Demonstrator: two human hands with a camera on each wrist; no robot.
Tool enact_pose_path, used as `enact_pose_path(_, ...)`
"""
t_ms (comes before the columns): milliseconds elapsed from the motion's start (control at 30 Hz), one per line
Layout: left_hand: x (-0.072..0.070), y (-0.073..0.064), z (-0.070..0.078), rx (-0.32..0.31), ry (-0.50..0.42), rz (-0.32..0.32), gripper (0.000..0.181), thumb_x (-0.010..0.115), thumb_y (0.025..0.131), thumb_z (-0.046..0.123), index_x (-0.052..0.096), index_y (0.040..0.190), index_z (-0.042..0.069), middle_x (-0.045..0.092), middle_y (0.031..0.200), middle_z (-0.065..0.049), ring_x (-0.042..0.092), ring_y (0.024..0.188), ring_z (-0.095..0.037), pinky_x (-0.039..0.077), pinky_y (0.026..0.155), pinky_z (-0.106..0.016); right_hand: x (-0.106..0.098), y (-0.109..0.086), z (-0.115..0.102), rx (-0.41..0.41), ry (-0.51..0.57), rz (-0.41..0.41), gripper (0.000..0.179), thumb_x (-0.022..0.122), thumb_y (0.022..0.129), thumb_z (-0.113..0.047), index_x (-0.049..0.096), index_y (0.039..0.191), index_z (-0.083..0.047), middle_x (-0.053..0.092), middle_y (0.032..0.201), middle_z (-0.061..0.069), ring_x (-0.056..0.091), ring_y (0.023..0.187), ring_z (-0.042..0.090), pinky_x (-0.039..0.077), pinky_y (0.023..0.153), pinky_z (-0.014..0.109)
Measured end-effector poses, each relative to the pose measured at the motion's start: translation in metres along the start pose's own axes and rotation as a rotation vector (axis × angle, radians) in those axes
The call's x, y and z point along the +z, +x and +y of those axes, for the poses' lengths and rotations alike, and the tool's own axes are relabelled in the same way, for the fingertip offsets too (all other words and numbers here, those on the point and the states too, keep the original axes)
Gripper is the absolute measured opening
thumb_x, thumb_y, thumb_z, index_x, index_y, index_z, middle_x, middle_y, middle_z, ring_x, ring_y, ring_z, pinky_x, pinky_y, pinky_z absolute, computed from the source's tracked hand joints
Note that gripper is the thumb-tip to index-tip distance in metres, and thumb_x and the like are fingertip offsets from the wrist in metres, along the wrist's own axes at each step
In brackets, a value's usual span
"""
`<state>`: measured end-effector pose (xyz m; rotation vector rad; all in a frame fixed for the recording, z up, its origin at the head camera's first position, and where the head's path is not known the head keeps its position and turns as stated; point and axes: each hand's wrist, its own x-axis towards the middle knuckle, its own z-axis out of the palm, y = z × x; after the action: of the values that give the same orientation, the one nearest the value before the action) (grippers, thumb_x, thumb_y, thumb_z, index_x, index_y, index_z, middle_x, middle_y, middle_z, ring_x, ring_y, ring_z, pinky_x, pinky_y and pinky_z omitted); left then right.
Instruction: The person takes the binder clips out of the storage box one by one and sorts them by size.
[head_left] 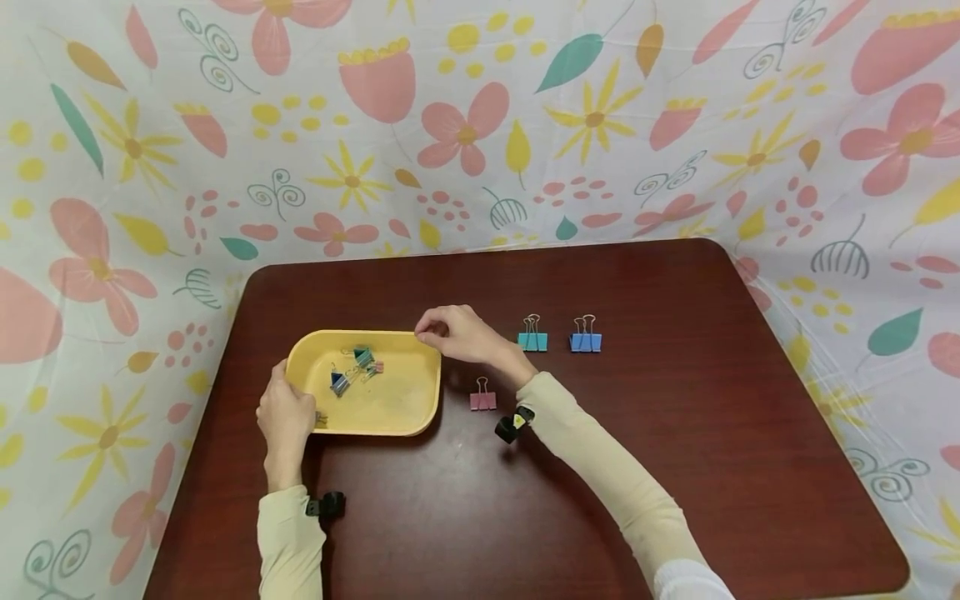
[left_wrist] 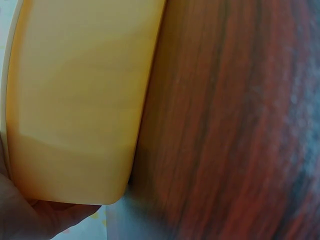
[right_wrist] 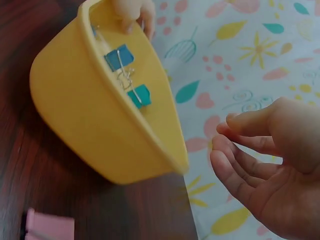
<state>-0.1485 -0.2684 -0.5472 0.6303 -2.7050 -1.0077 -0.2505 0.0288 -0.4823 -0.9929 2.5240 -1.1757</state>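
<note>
A yellow plastic bin stands on the table with several small binder clips inside, among them a teal clip and a blue clip. My left hand grips the bin's left end, thumb over the rim and fingers outside. In the left wrist view its fingers curl under the bin's corner. By the far right corner of the bin is my right hand; the right wrist view shows its fingers loosely bent, holding nothing and apart from the rim. A pink binder clip stands right of the bin, near the right wrist.
Farther right on the dark wooden table stand a larger teal binder clip and a blue binder clip, handles up. A flower-patterned cloth hangs behind the table and along its sides.
</note>
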Motion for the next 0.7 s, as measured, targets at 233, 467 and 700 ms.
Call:
enact_pose_path(233, -0.001, 0.001, 0.000, 0.002, 0.007, -0.003, 0.057, 0.043, 0.094, 0.002, 0.041, 0.151, 0.000, 0.058, 0.134, -0.030, 0.057, 0.115, -0.051, 0.036, 0.100, -0.065, 0.021, 0.022, -0.012, -0.014, 0.027, -0.054, 0.016, 0.065, 0.098, -0.014, 0.075, 0.108, -0.007, 0.078, 0.104, 0.003, 0.073, 0.090, 0.014, 0.054, 0.080, 0.019)
enact_pose_path(467, 0.003, 0.004, -0.001, -0.001, 0.010, 0.000, 0.056, 0.043, 0.094, 0.002, 0.042, 0.150, 0.002, 0.059, 0.134, -0.029, 0.057, 0.115, -0.050, 0.036, 0.100, -0.064, 0.055, 0.037, -0.032, -0.029, -0.017, -0.193, 0.022, 0.066, 0.097, -0.012, 0.073, 0.117, -0.005, 0.075, 0.117, 0.006, 0.075, 0.097, 0.017, 0.054, 0.084, 0.018)
enact_pose_path(700, 0.002, 0.003, -0.001, 0.002, 0.025, 0.011, 0.056, 0.044, 0.094, 0.003, 0.043, 0.149, 0.002, 0.060, 0.135, -0.029, 0.058, 0.116, -0.051, 0.037, 0.099, -0.065, 0.083, 0.042, -0.044, -0.024, -0.024, -0.245, 0.039, 0.067, 0.097, -0.015, 0.064, 0.136, -0.010, 0.065, 0.139, 0.007, 0.074, 0.087, 0.008, 0.052, 0.083, 0.016)
